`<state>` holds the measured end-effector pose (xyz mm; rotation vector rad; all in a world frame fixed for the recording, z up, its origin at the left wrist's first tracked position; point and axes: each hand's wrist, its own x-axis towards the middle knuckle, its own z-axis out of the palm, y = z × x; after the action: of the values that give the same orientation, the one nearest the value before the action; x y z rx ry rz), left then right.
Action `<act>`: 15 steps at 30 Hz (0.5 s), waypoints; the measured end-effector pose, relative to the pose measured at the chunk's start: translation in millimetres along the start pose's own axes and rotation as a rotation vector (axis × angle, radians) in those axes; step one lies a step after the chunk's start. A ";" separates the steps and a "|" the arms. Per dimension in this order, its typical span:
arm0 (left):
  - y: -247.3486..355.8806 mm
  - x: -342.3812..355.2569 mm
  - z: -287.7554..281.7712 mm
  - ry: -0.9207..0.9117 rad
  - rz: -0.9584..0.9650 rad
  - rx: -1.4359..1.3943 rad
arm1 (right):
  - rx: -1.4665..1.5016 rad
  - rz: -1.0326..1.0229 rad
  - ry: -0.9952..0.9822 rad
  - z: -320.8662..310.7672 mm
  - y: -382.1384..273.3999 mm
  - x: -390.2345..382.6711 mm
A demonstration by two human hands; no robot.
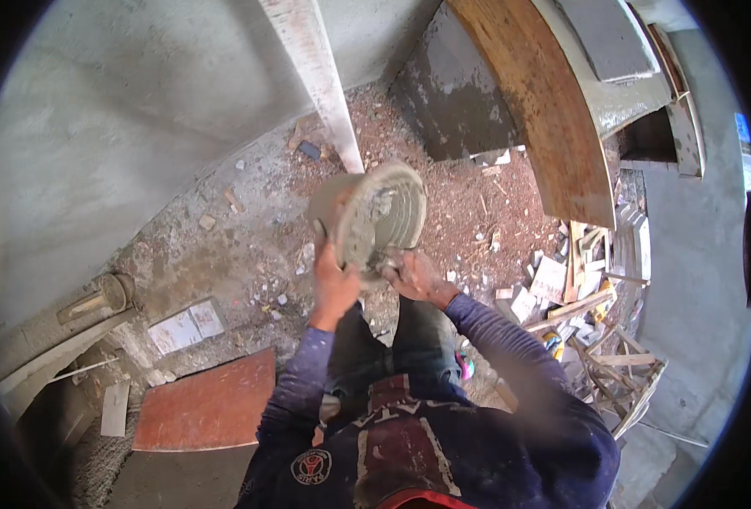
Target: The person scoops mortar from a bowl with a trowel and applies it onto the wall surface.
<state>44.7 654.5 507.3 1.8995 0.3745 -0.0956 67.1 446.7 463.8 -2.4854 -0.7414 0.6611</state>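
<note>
A round bucket (325, 193), coated in grey, hangs tilted in front of my legs with its mouth turned toward the right. Wet grey mortar (365, 227) clings to its inside. My left hand (335, 284) grips the bucket's near left side, thumb up along the wall. At the lower right of the mouth, my right hand (418, 276) is closed with its fingertips just inside the rim. What those fingers hold, if anything, is hidden by the hand and the mortar.
A pale upright post (320, 81) stands just beyond the bucket. Curved wooden board (545, 93) edges a structure at far right. Scrap wood and broken tiles (554, 280) litter the right floor. A reddish board (210, 403) lies at near left, beside white tiles (186, 327).
</note>
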 end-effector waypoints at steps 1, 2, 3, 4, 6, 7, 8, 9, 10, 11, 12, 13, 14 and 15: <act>-16.0 -6.5 -9.3 0.030 -0.053 -0.147 | 0.074 0.046 0.126 -10.1 -26.5 -3.4; -11.4 -9.9 -16.0 0.027 -0.220 -0.356 | 0.084 0.011 0.094 -19.4 -33.0 -6.9; -7.2 -14.2 -21.9 0.024 -0.223 -0.357 | 0.084 0.015 0.092 -21.6 -34.8 -13.3; -4.0 -15.2 -29.1 0.025 -0.329 -0.465 | 0.014 0.129 0.040 -22.9 -35.8 -18.9; 4.8 -21.8 -38.2 0.069 -0.457 -0.570 | -0.048 0.239 -0.044 -24.6 -36.0 -36.4; -1.8 -25.4 -35.1 0.064 -0.481 -0.576 | -0.079 0.199 -0.008 -27.6 -28.8 -41.0; -10.4 -31.0 -30.3 0.069 -0.458 -0.634 | -0.109 0.158 0.027 -30.5 -21.8 -45.1; -10.8 -29.0 -30.4 0.085 -0.411 -0.686 | -0.140 0.099 0.082 -36.7 -19.5 -39.5; -7.6 -29.6 -28.2 0.122 -0.418 -0.728 | -0.163 0.100 0.126 -41.2 -19.9 -38.1; -10.2 -31.0 -27.6 0.127 -0.419 -0.729 | -0.163 0.095 0.123 -45.3 -21.4 -38.6; -12.3 -32.1 -26.3 0.120 -0.441 -0.737 | -0.184 0.100 0.123 -49.8 -22.5 -40.4; -14.2 -33.8 -24.4 0.112 -0.463 -0.745 | -0.204 0.105 0.123 -53.3 -22.7 -41.9; -15.5 -38.4 -20.9 0.114 -0.464 -0.746 | -0.204 0.104 0.121 -55.8 -21.9 -42.8; -11.8 -38.7 -17.1 0.138 -0.481 -0.720 | -0.167 0.143 0.107 -59.6 -18.6 -39.2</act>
<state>2.5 665.8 512.2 1.0826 0.8323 -0.1274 64.4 420.1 532.6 -2.7225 -0.6051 0.5290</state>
